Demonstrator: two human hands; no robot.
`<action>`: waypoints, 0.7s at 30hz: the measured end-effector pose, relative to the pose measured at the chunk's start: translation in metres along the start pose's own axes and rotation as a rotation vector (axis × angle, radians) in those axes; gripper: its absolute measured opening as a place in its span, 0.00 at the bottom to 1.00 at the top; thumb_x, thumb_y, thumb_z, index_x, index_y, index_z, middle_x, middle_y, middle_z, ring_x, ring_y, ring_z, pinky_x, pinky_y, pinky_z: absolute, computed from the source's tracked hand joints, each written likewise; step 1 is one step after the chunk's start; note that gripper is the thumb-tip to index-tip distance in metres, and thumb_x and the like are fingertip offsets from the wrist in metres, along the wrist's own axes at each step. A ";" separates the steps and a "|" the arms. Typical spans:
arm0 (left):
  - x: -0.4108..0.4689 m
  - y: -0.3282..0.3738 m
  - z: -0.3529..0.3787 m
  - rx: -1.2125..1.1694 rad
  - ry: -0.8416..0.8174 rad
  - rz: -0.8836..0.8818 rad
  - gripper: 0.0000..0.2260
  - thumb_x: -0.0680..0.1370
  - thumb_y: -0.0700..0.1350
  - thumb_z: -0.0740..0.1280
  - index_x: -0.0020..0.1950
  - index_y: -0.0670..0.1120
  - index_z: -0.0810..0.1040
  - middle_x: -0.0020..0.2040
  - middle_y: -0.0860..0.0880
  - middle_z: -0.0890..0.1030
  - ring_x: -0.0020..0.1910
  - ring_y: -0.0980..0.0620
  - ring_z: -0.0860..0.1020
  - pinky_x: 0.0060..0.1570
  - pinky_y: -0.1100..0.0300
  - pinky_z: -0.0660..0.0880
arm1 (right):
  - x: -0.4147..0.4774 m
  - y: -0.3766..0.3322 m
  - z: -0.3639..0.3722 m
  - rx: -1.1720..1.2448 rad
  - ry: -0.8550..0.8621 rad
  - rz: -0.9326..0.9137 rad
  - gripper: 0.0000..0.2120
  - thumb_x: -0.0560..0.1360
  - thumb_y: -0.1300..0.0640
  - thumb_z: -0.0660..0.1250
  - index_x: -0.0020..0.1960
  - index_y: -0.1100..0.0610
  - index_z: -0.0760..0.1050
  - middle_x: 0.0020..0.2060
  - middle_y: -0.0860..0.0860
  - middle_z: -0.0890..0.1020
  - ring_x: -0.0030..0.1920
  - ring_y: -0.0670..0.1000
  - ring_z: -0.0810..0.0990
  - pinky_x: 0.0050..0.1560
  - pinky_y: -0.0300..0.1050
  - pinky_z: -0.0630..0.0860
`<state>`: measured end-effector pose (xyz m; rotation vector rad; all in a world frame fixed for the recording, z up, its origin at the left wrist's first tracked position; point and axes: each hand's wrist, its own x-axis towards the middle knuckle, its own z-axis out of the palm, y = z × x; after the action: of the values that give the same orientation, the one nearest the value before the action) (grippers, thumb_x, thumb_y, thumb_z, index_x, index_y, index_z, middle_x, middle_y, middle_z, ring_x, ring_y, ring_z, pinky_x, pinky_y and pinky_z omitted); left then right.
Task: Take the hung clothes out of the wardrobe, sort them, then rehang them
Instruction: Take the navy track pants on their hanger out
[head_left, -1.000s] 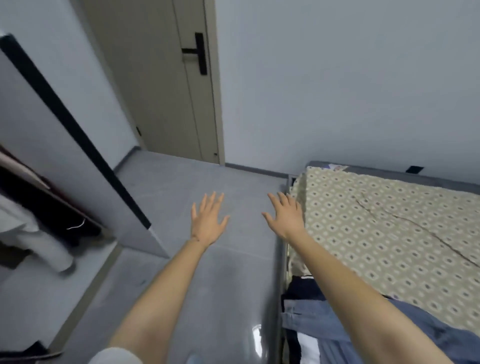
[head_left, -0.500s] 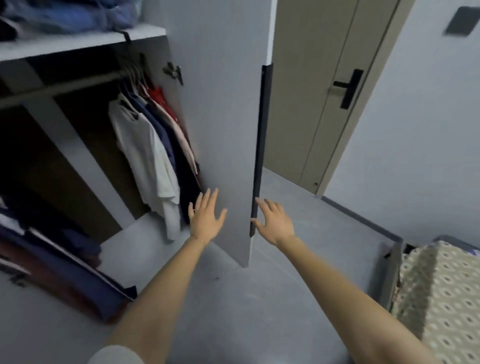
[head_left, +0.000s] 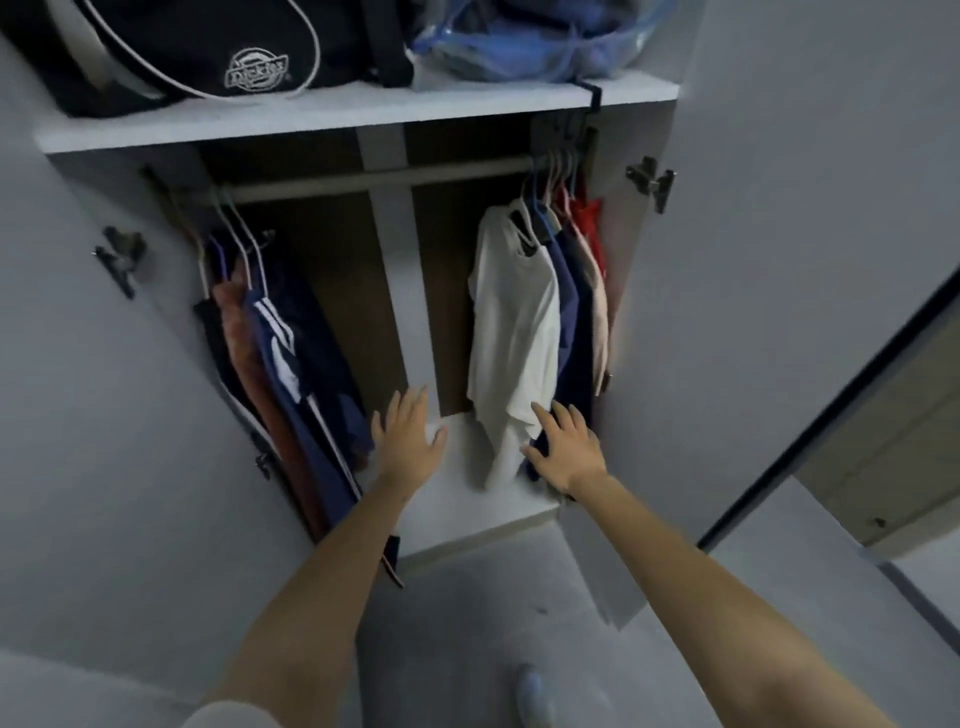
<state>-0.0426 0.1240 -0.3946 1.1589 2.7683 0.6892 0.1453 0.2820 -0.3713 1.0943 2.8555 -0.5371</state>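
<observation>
The job looks barely begun: every garment in sight hangs on the rail (head_left: 322, 186) inside the wardrobe (head_left: 457, 499), and nothing has been lifted off, sorted or rehung as far as this view shows. One bunch hangs at the left end, with a rust garment (head_left: 244, 338) and a navy striped garment (head_left: 278, 348) among darker pieces. The other is packed at the right end: a white shirt (head_left: 514, 332) in front, then a navy garment (head_left: 569, 291), a pale one, and a red garment (head_left: 592, 223) nearest the side wall. The left hand (head_left: 408, 441) is spread, fingers apart, and holds nothing; it hovers low in the gap between the bunches. The right hand (head_left: 569, 452) is likewise spread and grips nothing. Its fingers lie at the hems of the white shirt and the navy garment, but whether they touch cloth cannot be told. The hangers crowd the two ends of the rail with a wide gap between, so they could probably slide inward before unhooking. The top shelf (head_left: 311, 122) sits just above the rail, which likely leaves little height for lifting hooks. A centre divider (head_left: 395, 291) stands behind the gap. Both doors stand wide open. The hinge (head_left: 652, 179) on the right door (head_left: 769, 260) sits near the red garment, so the right bunch probably has the tighter way out.
</observation>
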 end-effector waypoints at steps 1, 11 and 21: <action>0.011 -0.008 -0.005 -0.001 0.020 -0.043 0.30 0.82 0.56 0.59 0.81 0.52 0.53 0.81 0.49 0.53 0.80 0.47 0.50 0.76 0.43 0.43 | 0.017 -0.006 -0.002 -0.003 -0.014 -0.033 0.33 0.81 0.40 0.55 0.80 0.46 0.45 0.80 0.52 0.48 0.79 0.57 0.44 0.76 0.56 0.51; 0.082 -0.057 -0.039 -0.036 0.273 -0.295 0.31 0.83 0.55 0.61 0.81 0.48 0.52 0.81 0.47 0.54 0.80 0.46 0.51 0.76 0.44 0.46 | 0.164 -0.066 -0.033 -0.002 -0.070 -0.335 0.33 0.81 0.40 0.56 0.80 0.46 0.45 0.79 0.53 0.50 0.78 0.56 0.47 0.76 0.55 0.52; 0.144 -0.117 -0.107 0.010 0.645 -0.351 0.29 0.75 0.42 0.73 0.73 0.39 0.67 0.70 0.40 0.72 0.69 0.40 0.71 0.68 0.43 0.70 | 0.243 -0.136 -0.033 -0.040 -0.113 -0.512 0.33 0.82 0.40 0.54 0.80 0.47 0.43 0.80 0.53 0.48 0.78 0.56 0.47 0.76 0.56 0.54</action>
<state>-0.2472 0.1112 -0.3323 0.4637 3.3530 1.1655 -0.1231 0.3547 -0.3362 0.3003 3.0155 -0.5323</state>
